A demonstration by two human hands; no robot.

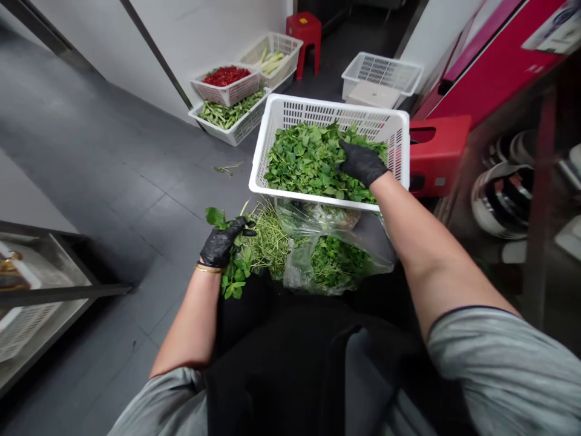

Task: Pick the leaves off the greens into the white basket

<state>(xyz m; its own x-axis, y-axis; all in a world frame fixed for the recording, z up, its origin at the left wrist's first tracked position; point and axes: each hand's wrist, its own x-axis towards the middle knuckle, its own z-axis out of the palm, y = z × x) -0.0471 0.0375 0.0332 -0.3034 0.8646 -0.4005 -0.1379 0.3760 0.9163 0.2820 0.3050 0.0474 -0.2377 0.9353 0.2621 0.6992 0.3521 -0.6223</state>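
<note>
Your black apron [290,369] faces green leaves [308,160] inside a white slotted plastic basket [313,196]; your black-gloved right hand [362,163] touches them, grip unclear; loosening your black-gloved left hand [222,245] could drop its held leafy green sprigs [236,275].

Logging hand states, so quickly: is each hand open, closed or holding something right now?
Left hand: closed, holding leafy sprigs.
Right hand: at the leaves in the white basket; whether it grips any cannot be told.
</note>
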